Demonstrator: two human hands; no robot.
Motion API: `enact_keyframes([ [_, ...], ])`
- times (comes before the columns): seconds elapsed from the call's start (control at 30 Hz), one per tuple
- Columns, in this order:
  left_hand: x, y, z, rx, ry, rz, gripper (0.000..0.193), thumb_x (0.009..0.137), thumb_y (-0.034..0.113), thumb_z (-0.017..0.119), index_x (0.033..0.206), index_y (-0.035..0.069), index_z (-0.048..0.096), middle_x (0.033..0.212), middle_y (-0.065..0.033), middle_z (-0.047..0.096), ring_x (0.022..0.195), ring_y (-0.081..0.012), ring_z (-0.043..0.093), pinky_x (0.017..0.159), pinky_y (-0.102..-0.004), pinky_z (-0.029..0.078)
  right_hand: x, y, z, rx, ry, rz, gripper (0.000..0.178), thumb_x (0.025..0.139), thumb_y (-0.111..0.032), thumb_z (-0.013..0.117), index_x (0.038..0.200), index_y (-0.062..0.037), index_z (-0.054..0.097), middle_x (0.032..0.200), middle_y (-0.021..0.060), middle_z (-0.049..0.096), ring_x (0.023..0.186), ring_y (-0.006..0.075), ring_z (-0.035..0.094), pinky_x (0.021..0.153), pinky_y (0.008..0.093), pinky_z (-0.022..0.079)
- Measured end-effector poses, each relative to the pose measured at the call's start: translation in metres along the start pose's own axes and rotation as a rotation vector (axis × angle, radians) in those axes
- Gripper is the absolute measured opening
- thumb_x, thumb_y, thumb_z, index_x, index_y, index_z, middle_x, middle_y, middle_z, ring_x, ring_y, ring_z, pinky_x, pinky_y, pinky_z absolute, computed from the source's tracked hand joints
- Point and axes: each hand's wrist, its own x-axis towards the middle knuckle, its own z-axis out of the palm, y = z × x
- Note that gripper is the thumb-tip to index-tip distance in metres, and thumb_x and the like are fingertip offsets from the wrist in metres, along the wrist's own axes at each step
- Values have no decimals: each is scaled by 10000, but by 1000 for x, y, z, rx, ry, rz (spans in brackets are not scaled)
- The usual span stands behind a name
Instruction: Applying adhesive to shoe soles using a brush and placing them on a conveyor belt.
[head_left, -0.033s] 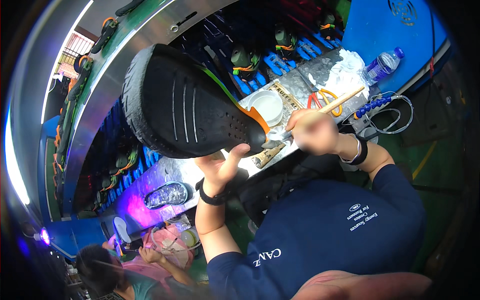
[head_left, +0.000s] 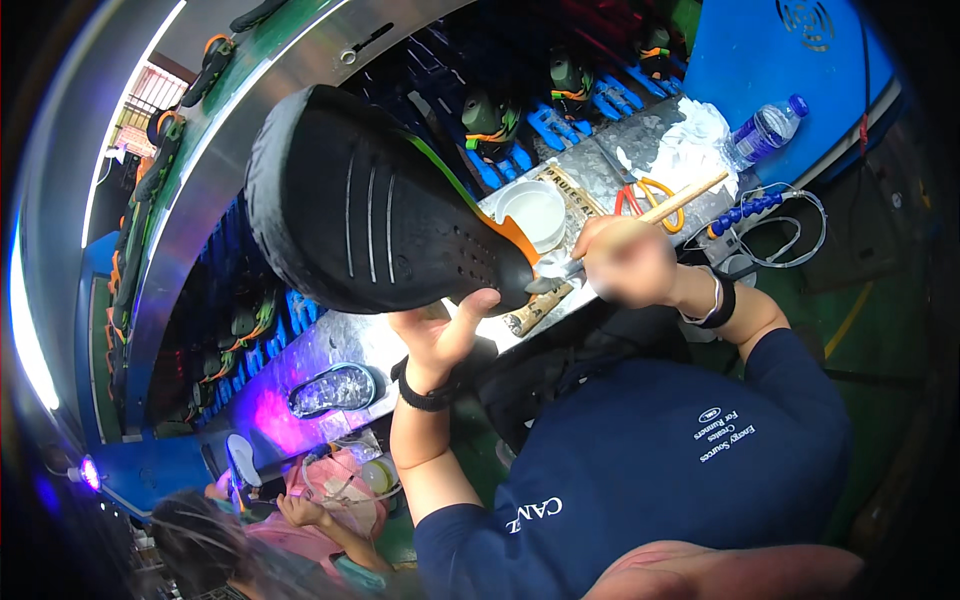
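Observation:
My left hand (head_left: 440, 335) holds a large black shoe (head_left: 390, 220) from beneath, thumb near its narrow end. The shoe's underside faces me, showing grooves and small dots; an orange and green edge runs along its far side. In my right hand (head_left: 630, 265), partly smeared, is a brush with a pale wooden handle (head_left: 690, 197). The brush's tip, with something white around it, meets the shoe's narrow end. Behind that end a white tub (head_left: 535, 212) of pale liquid stands on the bench.
On the bench (head_left: 590, 160) lie orange-handled scissors (head_left: 662, 205), white crumpled cloth or paper (head_left: 695, 140), a bottle (head_left: 770, 130) and a dark-rimmed sole (head_left: 335, 390). Racks with shoes (head_left: 490, 120) stand behind. At lower left a co-worker (head_left: 205, 545) handles a sole (head_left: 242, 460).
The shoe has tilted slightly in my left hand, its wide end turning a little. The co-worker's head has shifted slightly to the right.

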Motion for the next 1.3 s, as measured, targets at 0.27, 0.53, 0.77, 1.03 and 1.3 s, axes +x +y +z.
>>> enact_keyframes([
  [0.27, -1, -6, -3, 41, -87, -37, 648, 623, 131, 722, 1139, 0, 354, 1060, -120, 474, 965, -207, 474, 847, -320, 365, 13, 4, -21, -192, 40, -169, 102, 705, 2, 524, 807, 2, 536, 701, 27, 502, 529, 35, 405, 460, 182, 319],
  [0.53, 0, -7, 5, 3, 31, -57, 333, 598, 39, 719, 876, -33, 551, 816, -92, 590, 763, -173, 555, 719, -273, 418, -2, 1, -12, -176, -47, -162, 112, 712, -13, 519, 821, 3, 541, 718, 35, 506, 537, 45, 419, 461, 183, 335],
  [0.77, -6, -18, -4, 111, -198, 26, 689, 646, 131, 711, 1191, 6, 309, 1123, -131, 440, 1004, -219, 461, 856, -331, 377, -8, -4, -6, -47, -18, -178, 121, 712, -10, 515, 827, 17, 538, 714, 45, 505, 531, 48, 403, 470, 184, 329],
  [1.03, 3, -17, 8, 16, -56, -189, 689, 628, 86, 710, 1183, -2, 312, 1043, -120, 495, 925, -202, 499, 816, -302, 381, -2, -6, -23, 4, 47, -149, 105, 715, 14, 500, 814, 25, 535, 714, 51, 506, 561, 61, 459, 478, 190, 341],
  [1.3, 6, -26, 11, -169, -145, -538, 701, 680, 170, 670, 1234, 26, 266, 1071, -110, 473, 997, -189, 456, 859, -306, 350, 18, 3, -34, -202, 26, -111, 75, 703, 9, 533, 777, 6, 540, 688, 18, 506, 515, 17, 416, 440, 168, 317],
])
